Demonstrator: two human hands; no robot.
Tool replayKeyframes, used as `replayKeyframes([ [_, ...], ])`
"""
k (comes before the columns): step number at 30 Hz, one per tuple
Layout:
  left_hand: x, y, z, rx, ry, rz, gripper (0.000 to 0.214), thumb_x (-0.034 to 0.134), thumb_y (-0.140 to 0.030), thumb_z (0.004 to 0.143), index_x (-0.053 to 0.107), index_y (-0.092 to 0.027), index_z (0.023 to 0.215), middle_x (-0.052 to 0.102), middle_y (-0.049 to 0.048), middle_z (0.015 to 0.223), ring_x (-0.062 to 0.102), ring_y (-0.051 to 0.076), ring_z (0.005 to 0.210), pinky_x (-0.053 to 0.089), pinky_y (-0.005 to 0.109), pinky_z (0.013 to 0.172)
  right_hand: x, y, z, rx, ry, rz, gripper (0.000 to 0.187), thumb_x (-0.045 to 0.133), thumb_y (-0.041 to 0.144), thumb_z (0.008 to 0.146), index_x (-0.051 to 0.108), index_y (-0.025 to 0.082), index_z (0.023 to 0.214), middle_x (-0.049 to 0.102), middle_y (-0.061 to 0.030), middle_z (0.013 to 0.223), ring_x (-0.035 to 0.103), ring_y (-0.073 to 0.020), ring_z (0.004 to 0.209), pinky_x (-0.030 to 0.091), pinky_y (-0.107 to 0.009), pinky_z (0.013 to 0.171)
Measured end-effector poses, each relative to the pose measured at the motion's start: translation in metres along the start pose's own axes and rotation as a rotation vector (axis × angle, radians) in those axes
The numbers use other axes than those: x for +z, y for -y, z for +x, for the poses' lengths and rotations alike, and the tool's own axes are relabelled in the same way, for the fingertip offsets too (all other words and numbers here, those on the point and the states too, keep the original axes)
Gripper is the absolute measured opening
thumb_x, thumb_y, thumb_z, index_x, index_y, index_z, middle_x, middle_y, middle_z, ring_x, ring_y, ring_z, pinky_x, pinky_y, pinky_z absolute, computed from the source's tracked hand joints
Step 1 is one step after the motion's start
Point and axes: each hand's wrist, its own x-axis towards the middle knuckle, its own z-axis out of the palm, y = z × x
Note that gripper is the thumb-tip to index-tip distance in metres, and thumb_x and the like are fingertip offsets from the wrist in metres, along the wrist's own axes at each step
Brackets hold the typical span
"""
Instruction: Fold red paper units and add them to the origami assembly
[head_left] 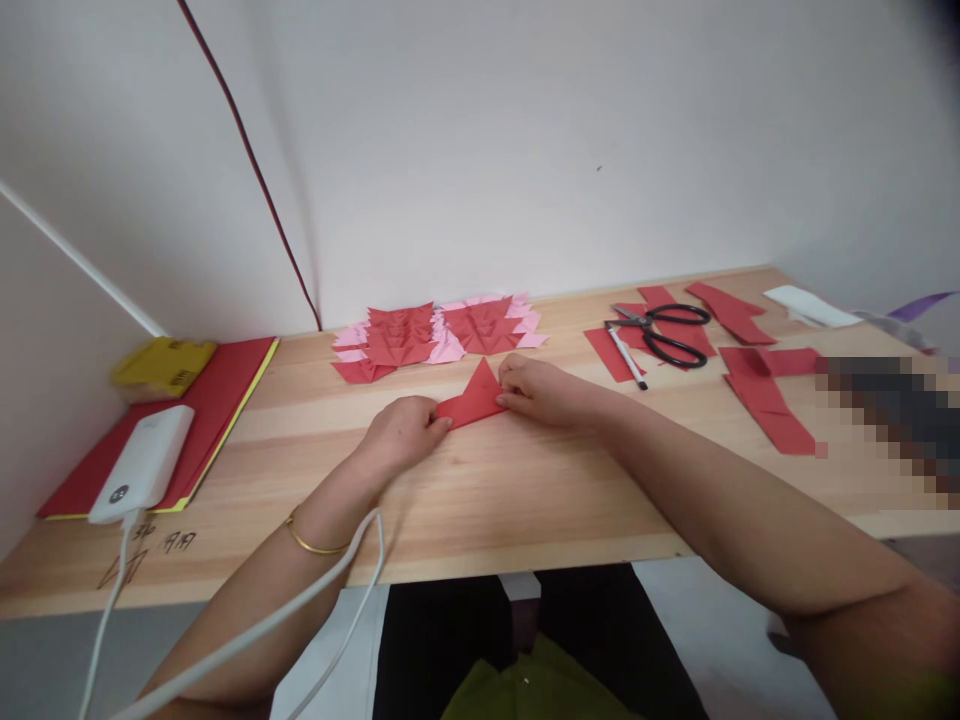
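Note:
A piece of red paper (477,398), folded to a peak at its top, is held low over the wooden table. My left hand (409,430) pinches its left end between thumb and fingers. At its right end my right hand (536,390) is closed on the paper, fingers bent over the edge. Just behind my hands lie rows of folded red paper pieces (401,333), overlapping one another. Pink folded paper pieces (448,342) sit beside and under the red ones.
Black-handled scissors (675,337) and a white pen (627,357) lie on red paper strips at the right. More red strips (769,405) are nearby. At the left, a white power bank (146,465) with a cable and a yellow packet (165,368) rest on red sheets (217,425).

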Motion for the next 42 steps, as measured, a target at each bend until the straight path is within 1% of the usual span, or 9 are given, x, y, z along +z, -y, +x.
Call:
replayKeyframes([
  [12,-0.003,-0.004,-0.002,0.001,0.009,0.063,0.032,0.042,-0.038,0.085,0.064,-0.016,0.076,0.065,0.0083,0.074,0.056,0.018,0.065,0.033,0.028,0.056,0.002,0.002,0.0,0.006,-0.002,-0.038,0.016,0.05,0.026,0.085,0.051,0.016,0.073,0.053,-0.0087,0.089,0.049,-0.0159,0.075,0.039,-0.027,0.069],
  [23,-0.001,-0.005,-0.003,-0.009,-0.023,0.128,0.032,0.043,-0.04,0.083,0.062,-0.017,0.074,0.064,0.0078,0.072,0.056,0.019,0.065,0.032,0.028,0.053,0.003,0.003,-0.001,0.004,-0.015,-0.055,0.017,0.051,0.026,0.084,0.048,0.017,0.069,0.052,-0.0075,0.087,0.047,-0.0142,0.07,0.036,-0.026,0.065],
  [32,0.003,-0.003,-0.005,0.011,-0.042,0.137,0.027,0.045,-0.039,0.084,0.06,-0.018,0.077,0.062,0.0066,0.077,0.057,0.02,0.071,0.037,0.029,0.058,0.002,0.004,-0.001,0.016,-0.011,-0.081,0.018,0.052,0.027,0.083,0.048,0.016,0.069,0.052,-0.0074,0.087,0.047,-0.0135,0.069,0.035,-0.025,0.062],
  [34,0.004,-0.002,-0.005,0.049,-0.123,0.106,0.024,0.049,-0.036,0.082,0.06,-0.017,0.09,0.061,0.0076,0.089,0.057,0.021,0.08,0.041,0.031,0.065,0.001,0.006,-0.001,0.023,-0.004,-0.092,0.018,0.052,0.027,0.083,0.048,0.016,0.069,0.052,-0.0073,0.087,0.047,-0.0133,0.069,0.034,-0.025,0.061],
  [35,0.005,-0.002,-0.005,0.087,-0.186,0.091,0.027,0.053,-0.034,0.081,0.058,-0.017,0.101,0.06,0.0088,0.097,0.055,0.022,0.087,0.042,0.032,0.07,0.001,0.006,-0.001,0.023,-0.001,-0.096,0.018,0.052,0.027,0.083,0.048,0.016,0.069,0.052,-0.0071,0.087,0.047,-0.0131,0.068,0.034,-0.025,0.061],
  [37,0.007,-0.002,-0.004,0.215,-0.293,0.082,0.044,0.056,-0.025,0.078,0.049,-0.018,0.122,0.054,0.01,0.111,0.051,0.023,0.098,0.042,0.034,0.08,0.001,0.006,0.0,0.018,0.001,-0.098,0.019,0.051,0.027,0.083,0.047,0.016,0.069,0.051,-0.0065,0.085,0.046,-0.0127,0.068,0.033,-0.024,0.061],
  [38,0.009,-0.001,-0.003,0.297,-0.309,0.093,0.051,0.054,-0.019,0.079,0.045,-0.021,0.128,0.053,0.0094,0.112,0.048,0.022,0.1,0.041,0.035,0.083,0.001,0.006,0.0,0.014,0.0,-0.096,0.019,0.051,0.027,0.083,0.048,0.016,0.069,0.051,-0.0062,0.085,0.046,-0.0126,0.068,0.033,-0.024,0.061],
  [40,0.011,-0.001,0.0,0.439,-0.256,0.136,0.056,0.047,-0.009,0.08,0.042,-0.028,0.133,0.054,0.0072,0.106,0.047,0.021,0.096,0.039,0.035,0.083,0.002,0.004,0.0,0.011,-0.003,-0.091,0.018,0.05,0.027,0.084,0.048,0.016,0.069,0.05,-0.0058,0.085,0.046,-0.0124,0.068,0.033,-0.024,0.061],
  [42,0.014,0.0,0.001,0.506,-0.188,0.178,0.056,0.041,-0.006,0.082,0.045,-0.032,0.132,0.056,0.006,0.099,0.046,0.02,0.089,0.039,0.035,0.079,0.003,0.003,-0.001,0.015,0.0,-0.088,0.018,0.05,0.026,0.083,0.048,0.016,0.069,0.05,-0.0056,0.085,0.045,-0.0123,0.068,0.033,-0.024,0.061],
])
